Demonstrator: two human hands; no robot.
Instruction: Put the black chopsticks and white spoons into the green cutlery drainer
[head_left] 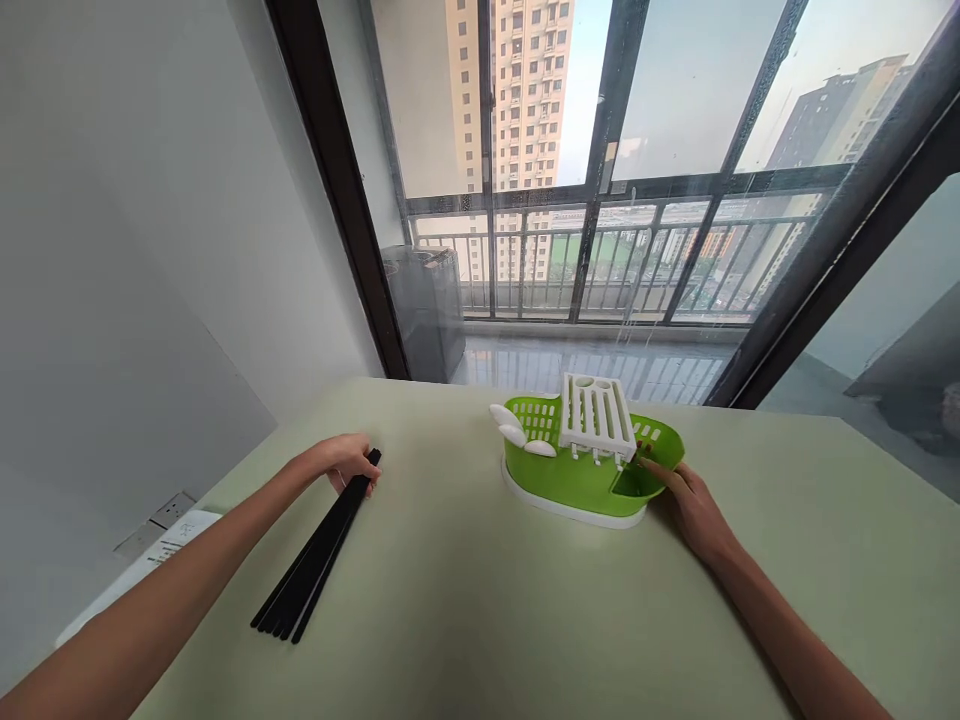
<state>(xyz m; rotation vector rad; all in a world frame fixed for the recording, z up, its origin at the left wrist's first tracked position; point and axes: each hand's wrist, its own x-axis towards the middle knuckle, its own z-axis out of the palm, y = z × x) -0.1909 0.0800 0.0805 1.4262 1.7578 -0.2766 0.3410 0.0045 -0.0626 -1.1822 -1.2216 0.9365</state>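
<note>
My left hand is curled around the far tips of a bundle of black chopsticks, which lies flat on the pale green counter near its left edge, running back toward me. My right hand is loose, holding nothing, fingers touching the right rim of the green drainer basket near the counter's far edge. A white slotted rack sits tilted on top of the basket.

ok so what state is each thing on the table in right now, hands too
black chopsticks: bundled, lying flat on the table
left hand: curled over the chopsticks' far end
green basket: upright on its white base
white rack: tilted across the basket
right hand: fingers touching the basket rim
</note>
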